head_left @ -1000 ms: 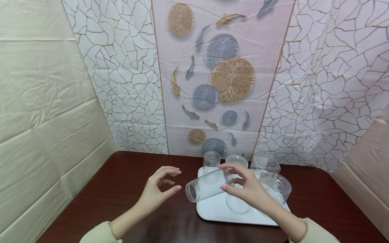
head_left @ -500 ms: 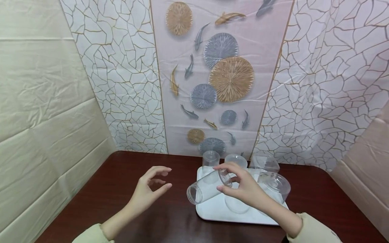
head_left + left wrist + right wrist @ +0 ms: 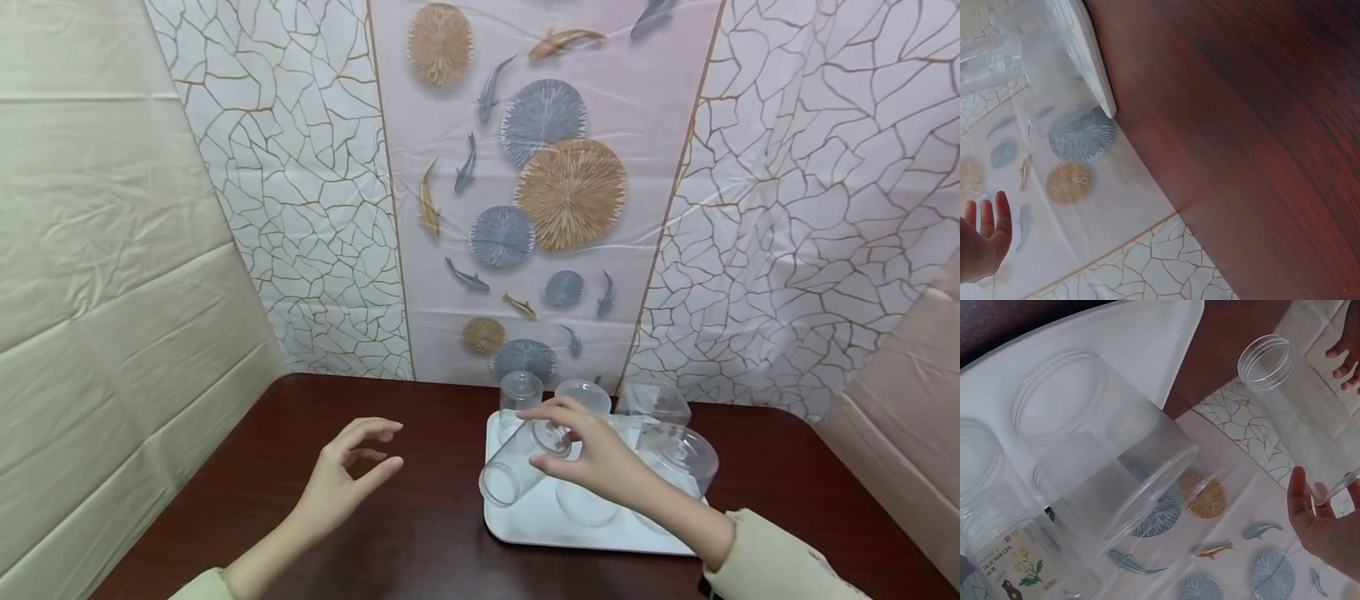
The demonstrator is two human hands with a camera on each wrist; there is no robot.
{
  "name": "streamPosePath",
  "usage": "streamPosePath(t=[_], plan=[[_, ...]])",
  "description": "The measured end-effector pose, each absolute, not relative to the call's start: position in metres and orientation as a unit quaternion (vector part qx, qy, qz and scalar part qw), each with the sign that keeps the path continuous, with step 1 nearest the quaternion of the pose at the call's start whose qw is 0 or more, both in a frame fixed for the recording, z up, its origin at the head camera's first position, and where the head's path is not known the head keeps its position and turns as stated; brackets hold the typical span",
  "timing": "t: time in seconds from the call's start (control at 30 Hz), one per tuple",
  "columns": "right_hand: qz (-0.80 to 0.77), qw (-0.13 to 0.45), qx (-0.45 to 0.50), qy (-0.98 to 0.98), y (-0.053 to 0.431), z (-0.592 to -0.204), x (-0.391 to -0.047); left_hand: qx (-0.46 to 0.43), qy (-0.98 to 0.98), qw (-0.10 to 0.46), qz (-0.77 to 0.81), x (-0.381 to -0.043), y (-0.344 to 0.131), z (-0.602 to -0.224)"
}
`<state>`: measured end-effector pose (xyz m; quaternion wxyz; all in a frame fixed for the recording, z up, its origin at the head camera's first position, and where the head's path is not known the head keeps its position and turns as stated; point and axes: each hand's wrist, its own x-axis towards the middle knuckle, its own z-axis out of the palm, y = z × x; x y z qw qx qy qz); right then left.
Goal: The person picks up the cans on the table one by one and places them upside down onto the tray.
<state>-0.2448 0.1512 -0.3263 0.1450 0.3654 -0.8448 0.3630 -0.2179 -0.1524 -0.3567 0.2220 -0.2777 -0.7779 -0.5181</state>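
Observation:
My right hand [image 3: 592, 454] pinches the base end of a clear plastic jar [image 3: 516, 467] between thumb and fingers. The jar is tilted, its threaded mouth pointing down and toward me, over the left part of a white tray [image 3: 517, 527]. In the right wrist view the jar [image 3: 1304, 406] looks see-through, with nothing visible inside. My left hand [image 3: 337, 479] is held in the air to the left of the tray, thumb and fingers apart, holding nothing. In the left wrist view, part of this hand [image 3: 985, 244] shows at the edge.
Several clear containers stand on the tray: a narrow jar [image 3: 521, 390] at the back left, a squarish one [image 3: 654, 403] at the back right, and a wide jar [image 3: 686, 462]. One jar carries a flower-printed label [image 3: 1022, 559]. Dark red table [image 3: 420, 533] surrounds the tray.
My left hand has drawn away to the left and slightly down. The held jar has turned so its mouth points more toward me, with the right hand shifting slightly left.

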Motion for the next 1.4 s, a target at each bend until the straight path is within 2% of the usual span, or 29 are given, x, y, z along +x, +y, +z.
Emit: streamPosePath(t=[0.33,0.73,1.1,1.4], plan=[[0.318,0.147,0.351,-0.868,0.148,-0.332,-0.254,-0.277,-0.785,0.227,-0.506,-0.232,-0.167,-0.381],[0.297,0.162,0.343,-0.876,0.149,-0.333,-0.275,-0.284,-0.787,0.225,-0.499,-0.232,-0.165,-0.386],[0.253,0.105,0.344,-0.898,0.143,-0.338,-0.288,-0.297,-0.789,0.218,-0.492,-0.232,-0.159,-0.391],[0.231,0.091,0.352,-0.903,0.14,-0.344,-0.292,-0.3,-0.791,0.213,-0.49,-0.233,-0.157,-0.394]])
